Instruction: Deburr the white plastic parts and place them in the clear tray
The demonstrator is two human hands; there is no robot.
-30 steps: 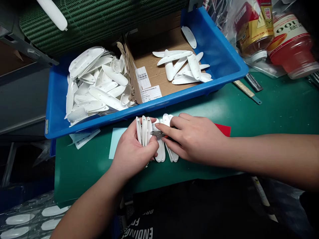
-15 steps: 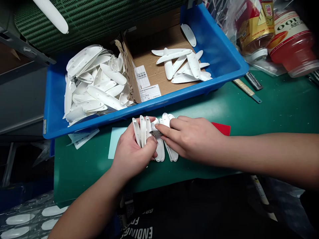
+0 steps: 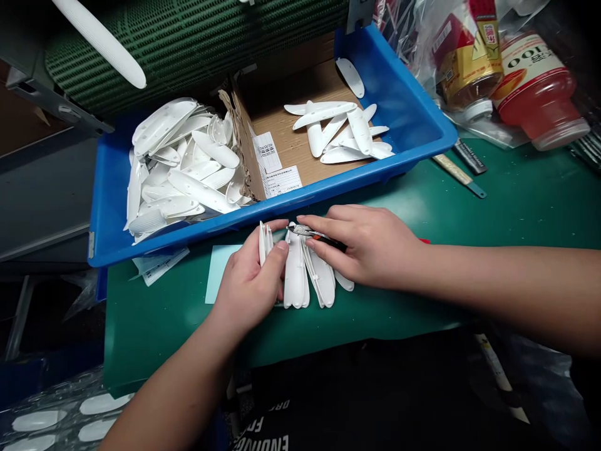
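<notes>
My left hand (image 3: 246,282) is closed round a few thin white plastic shells (image 3: 263,243), held on edge between thumb and fingers. In my right hand (image 3: 375,244) is a pair of side cutters (image 3: 304,232) with black and orange handles. Their jaws point left, at the upper ends of the white shells just right of my left thumb. Below the cutters, several long oval shells (image 3: 295,279) lie fanned out on the green table, partly under my right hand. Whether the jaws touch a shell I cannot tell.
Behind my hands stands a blue bin (image 3: 206,228), split by a cardboard divider (image 3: 241,144), with white shells on both sides. A green ribbed conveyor (image 3: 197,56) runs behind it. Bottles (image 3: 535,88), a flat stick (image 3: 457,175) and light-blue paper (image 3: 218,269) lie around.
The shells in my left hand have turned more edge-on. My right hand has drawn slightly up and right, uncovering more of the cutters and the shells on the table. The view has shifted a little.
</notes>
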